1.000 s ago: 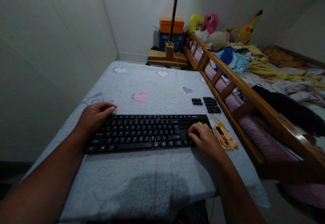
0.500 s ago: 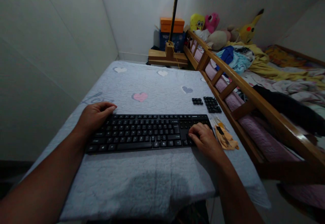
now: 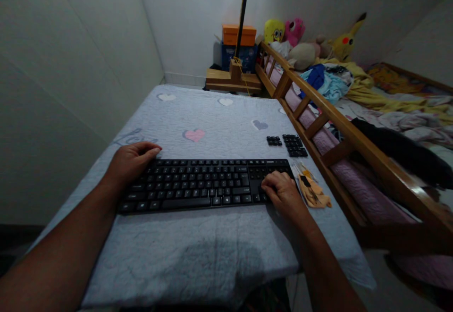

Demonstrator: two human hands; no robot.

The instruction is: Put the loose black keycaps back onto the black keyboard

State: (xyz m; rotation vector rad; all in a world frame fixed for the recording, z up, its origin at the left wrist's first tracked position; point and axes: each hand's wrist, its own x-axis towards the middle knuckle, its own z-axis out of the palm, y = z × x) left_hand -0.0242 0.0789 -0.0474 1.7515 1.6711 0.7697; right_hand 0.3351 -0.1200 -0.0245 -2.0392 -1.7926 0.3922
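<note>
A black keyboard (image 3: 198, 182) lies on the pale blue quilted cloth (image 3: 198, 246). My left hand (image 3: 132, 163) rests over its upper left corner, thumb and fingers drawn together; whatever is between them is too small to tell. Over the number pad at the keyboard's right end is my right hand (image 3: 281, 189), its fingers curled down and pressed together, their tips partly hidden. Loose black keycaps (image 3: 295, 146) sit in rows behind the right end, with a smaller group (image 3: 274, 141) beside them.
An orange cloth (image 3: 314, 194) with small tools on it lies right of the keyboard. A wooden bed rail (image 3: 329, 113) runs along the table's right side. Behind the table stand a wooden base (image 3: 231, 80) with a pole and an orange box (image 3: 239, 35).
</note>
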